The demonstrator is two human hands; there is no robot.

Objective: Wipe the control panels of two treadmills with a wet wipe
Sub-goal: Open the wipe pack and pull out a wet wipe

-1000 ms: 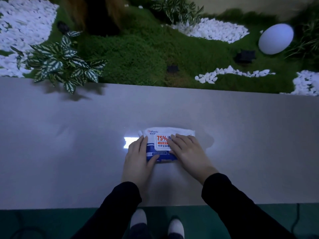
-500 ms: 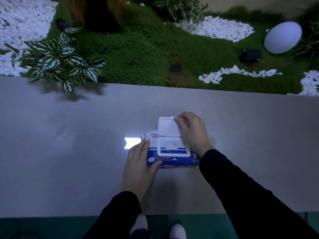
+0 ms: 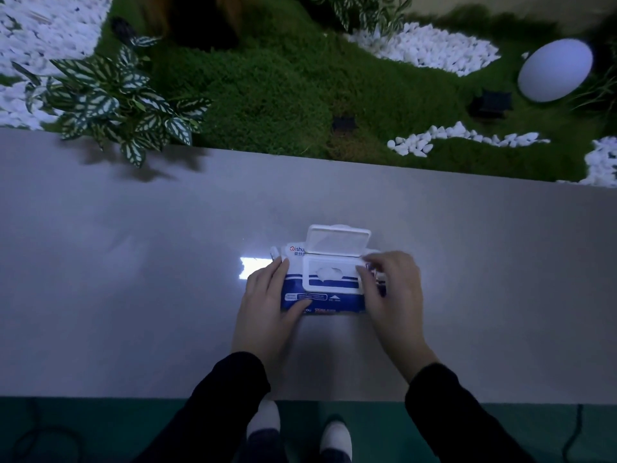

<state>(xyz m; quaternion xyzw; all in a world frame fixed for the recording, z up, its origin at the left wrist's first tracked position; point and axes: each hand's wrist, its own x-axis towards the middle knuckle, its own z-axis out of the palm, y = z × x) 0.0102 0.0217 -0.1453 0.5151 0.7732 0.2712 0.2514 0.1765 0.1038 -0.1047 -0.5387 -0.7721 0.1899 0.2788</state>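
A blue and white pack of wet wipes (image 3: pixel 320 300) lies on a grey ledge (image 3: pixel 133 279). Its white flip lid (image 3: pixel 337 240) stands open toward the far side, and a white wipe (image 3: pixel 329 273) shows in the opening. My left hand (image 3: pixel 267 302) holds the pack's left end, thumb on its front face. My right hand (image 3: pixel 390 289) rests on the pack's right end, fingertips at the right edge of the lid frame. No treadmill is in view.
Beyond the ledge is a decorative bed of green moss (image 3: pixel 267 88) with white pebbles (image 3: pixel 430 48), a striped-leaf plant (image 3: pixel 113 105) overhanging the ledge's far left, and a white egg-shaped lamp (image 3: pixel 554 70). Green floor (image 3: pixel 83 429) and my white shoes lie below.
The pack was turned over and its lid flipped open by my right hand, which has since come back from the lid to the pack's right end. My left hand stayed on the left end.
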